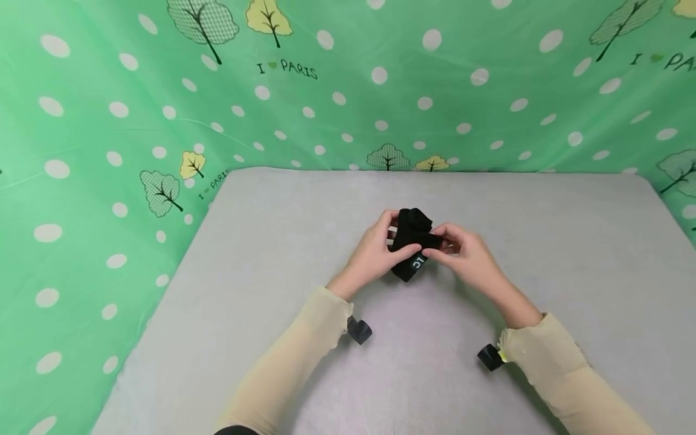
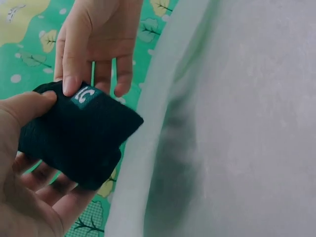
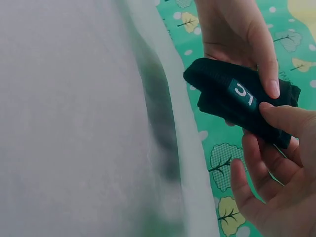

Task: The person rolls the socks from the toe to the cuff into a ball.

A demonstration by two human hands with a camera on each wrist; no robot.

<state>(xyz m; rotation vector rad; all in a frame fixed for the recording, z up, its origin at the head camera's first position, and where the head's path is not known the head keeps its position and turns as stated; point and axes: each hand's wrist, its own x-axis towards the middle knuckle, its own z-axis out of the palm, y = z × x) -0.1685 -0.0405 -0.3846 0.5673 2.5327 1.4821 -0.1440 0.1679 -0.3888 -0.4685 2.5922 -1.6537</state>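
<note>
A folded black sock (image 1: 409,234) of knit cloth is held up over the grey table between both hands. White marks stand out on a small label (image 3: 242,94) near its ribbed edge in the right wrist view. My left hand (image 1: 374,246) grips the sock from the left, thumb on top and fingers beneath. From the other side, my right hand (image 1: 466,257) pinches its right end between thumb and fingers. The two thumb tips lie close together beside the label. In the left wrist view the sock (image 2: 79,136) shows folded layers at its lower edge.
A grey table (image 1: 304,217) spreads under the arms. Behind it and to the left hangs a green cloth (image 1: 348,115) with white dots and printed trees. Small black devices stick out at the left cuff (image 1: 359,331) and the right cuff (image 1: 491,357).
</note>
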